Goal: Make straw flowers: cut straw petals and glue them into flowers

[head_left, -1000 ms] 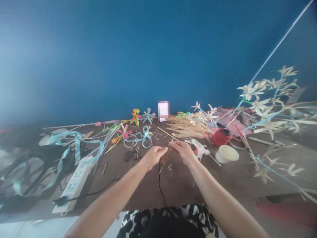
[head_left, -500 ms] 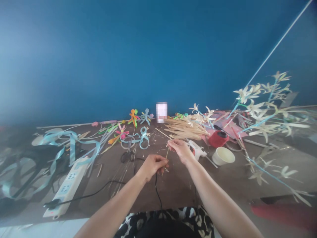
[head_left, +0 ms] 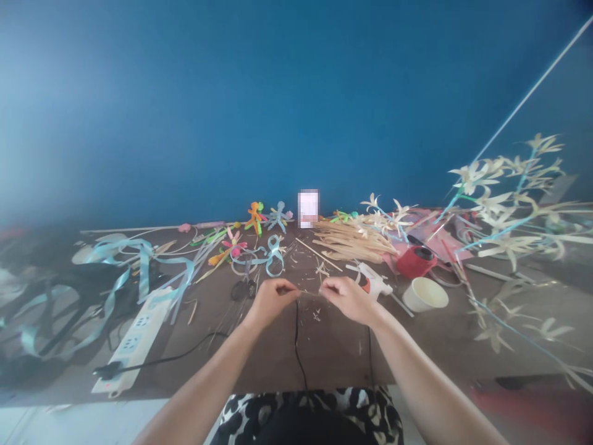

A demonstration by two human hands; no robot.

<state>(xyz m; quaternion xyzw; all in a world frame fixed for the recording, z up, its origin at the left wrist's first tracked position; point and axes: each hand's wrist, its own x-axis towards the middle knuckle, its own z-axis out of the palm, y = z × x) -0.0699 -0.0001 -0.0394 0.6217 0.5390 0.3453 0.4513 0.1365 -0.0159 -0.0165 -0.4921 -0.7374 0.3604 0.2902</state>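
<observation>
A thin straw-coloured strip (head_left: pixel 309 293) stretches level between my two hands, low over the table. My left hand (head_left: pixel 274 301) is closed in a pinch on its left end. Close by, my right hand (head_left: pixel 346 298) pinches the other end, its fingertips partly hiding it. A thin stick (head_left: pixel 319 254) lies on the table just beyond my hands. Small pale scraps (head_left: pixel 317 315) are scattered below and around them. Scissors (head_left: pixel 244 287) lie left of my left hand, and a white glue gun (head_left: pixel 377 281) rests right of my right hand.
A paper cup (head_left: pixel 425 294), a red spool (head_left: pixel 416 261) and a bundle of dried strips (head_left: pixel 354 241) are at the right. White flower stems (head_left: pixel 503 222) spread beyond. On the left are a power strip (head_left: pixel 134 340) and blue ribbon (head_left: pixel 146 266). A black cable (head_left: pixel 299 346) crosses the front.
My hands have drawn level, the left one moving up and the right one down. The strip between them has turned from steep to nearly level. The thin stick now lies clear of my right hand.
</observation>
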